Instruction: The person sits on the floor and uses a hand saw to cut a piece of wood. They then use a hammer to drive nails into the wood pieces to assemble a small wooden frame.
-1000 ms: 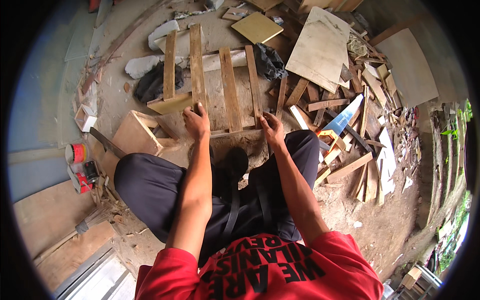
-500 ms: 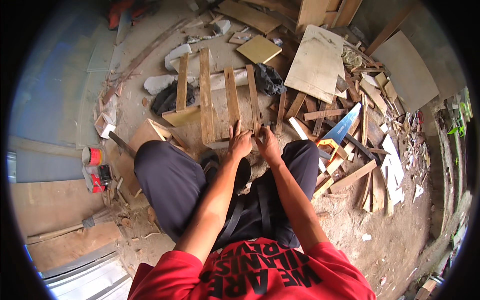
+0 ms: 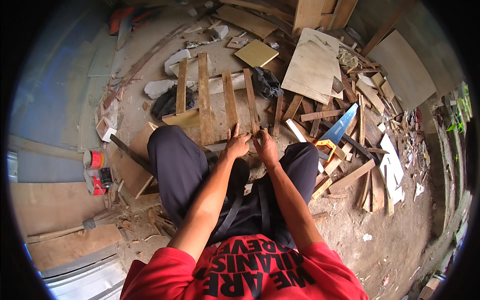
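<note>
- Here, in the head view, a slatted wooden frame [image 3: 220, 105] lies flat on the dirt floor just beyond the person's knees, near the middle of the scene.
- The frame is made of four long weathered slats running near to far, roughly parallel with gaps between them; the wood is brown, rough and unpainted, and a pale cross piece shows under the far ends.
- The left hand [image 3: 236, 145] rests on the near end of the frame, fingers partly spread with one finger pointing far along a slat; it clasps nothing that can be seen.
- The right hand [image 3: 265, 146] sits just beside the left one, touching the near end of the rightmost slat [image 3: 251, 102], fingers curled down onto the wood; whether it pinches something small cannot be told.
- To the right of the frame, a handsaw [image 3: 334, 131] with a blue blade and a yellow handle lies among loose offcuts and strips of wood.
- Farther right and far, a pale plywood sheet [image 3: 312, 65] lies on the pile of scraps.
- To the left, near the person's left knee, a red tin can [image 3: 93, 159] stands on the floor, with a brush [image 3: 95, 221] lying nearer.
- A dark crumpled cloth [image 3: 265, 82] lies just right of the frame's far end.
</note>
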Motion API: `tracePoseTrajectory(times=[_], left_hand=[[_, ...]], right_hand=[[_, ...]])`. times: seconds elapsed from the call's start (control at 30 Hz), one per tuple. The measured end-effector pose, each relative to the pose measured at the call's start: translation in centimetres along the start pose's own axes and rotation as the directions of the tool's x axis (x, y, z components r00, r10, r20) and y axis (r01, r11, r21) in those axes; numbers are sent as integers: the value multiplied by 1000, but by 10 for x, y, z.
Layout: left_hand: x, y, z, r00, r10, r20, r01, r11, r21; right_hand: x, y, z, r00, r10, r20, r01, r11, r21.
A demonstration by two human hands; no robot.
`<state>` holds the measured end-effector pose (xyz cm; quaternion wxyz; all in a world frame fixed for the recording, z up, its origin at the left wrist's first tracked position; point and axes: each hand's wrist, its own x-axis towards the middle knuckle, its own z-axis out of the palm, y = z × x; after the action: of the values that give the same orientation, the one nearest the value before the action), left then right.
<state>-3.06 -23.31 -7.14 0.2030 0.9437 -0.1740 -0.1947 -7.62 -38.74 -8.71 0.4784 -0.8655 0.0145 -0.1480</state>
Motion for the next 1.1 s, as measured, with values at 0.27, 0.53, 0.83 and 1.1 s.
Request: tracePoseTrajectory(times=[0.27,0.53,0.83,1.1], left_hand=[[-4,6,-1,1000,-1,-15,1,999,-39],[-5,5,2,998,6,-69,-9,999,-43],[26,5,11,886,-78,-458,-65,955,-288],[63,-7,-2,901,-69,-429,76,997,-1]], right_hand=[[-2,6,9,998,-15,-53,13,999,-42],[-1,8,12,999,-13,-46,8,993,-114],[0,14,14,998,44,-51,-47,998,-41],[3,10,20,999,-34,-32,31,996,-86]])
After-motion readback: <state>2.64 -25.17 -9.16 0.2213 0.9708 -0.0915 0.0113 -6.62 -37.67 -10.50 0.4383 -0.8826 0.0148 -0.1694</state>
